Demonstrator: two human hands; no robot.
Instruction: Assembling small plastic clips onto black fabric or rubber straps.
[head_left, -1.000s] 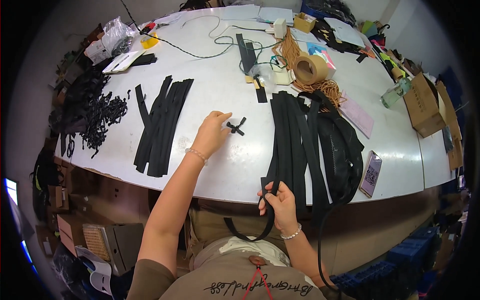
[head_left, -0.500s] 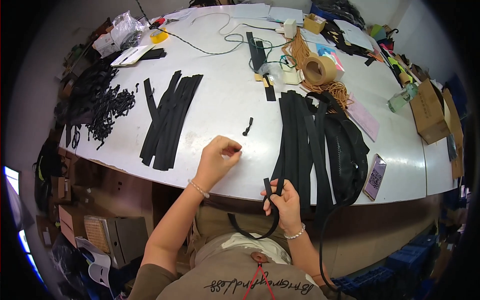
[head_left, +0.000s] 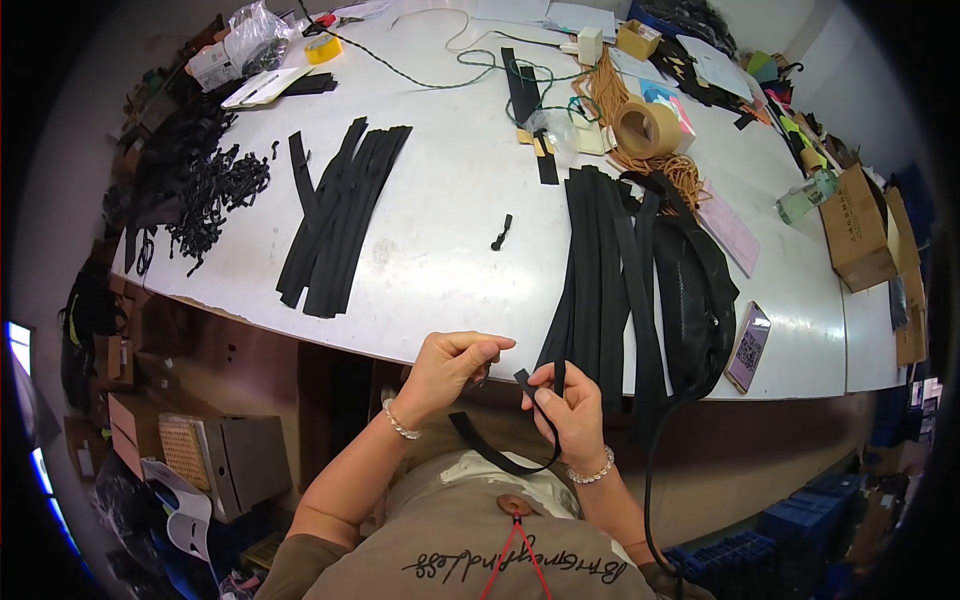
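Pinched in my right hand [head_left: 568, 400] is a black zipper-like strip [head_left: 497, 457], its short end sticking up between thumb and finger and the rest looping down over my lap. My left hand [head_left: 452, 370] is just left of that end, fingers closed; something small and dark shows under the fingertips, too small to name. On the white table [head_left: 440, 270] ahead lies one small black zipper pull [head_left: 502, 233]. Similar small black pieces [head_left: 222, 200] form a heap at the left. Bundles of black strips [head_left: 345, 220] lie left of centre, and more black strips [head_left: 597, 280] lie beyond my right hand.
A black bag [head_left: 695, 310] and a phone [head_left: 748, 347] lie to the right. Behind them are a tape roll [head_left: 647, 130], brown cord [head_left: 605, 85], a bottle [head_left: 806, 197] and a cardboard box [head_left: 858, 230]. A black cord [head_left: 652, 490] hangs beside my right arm.
My left hand has come down and toward the right hand, from over the table to beside the strip's end. The right hand keeps its pinch on the strip. The view has shifted slightly.
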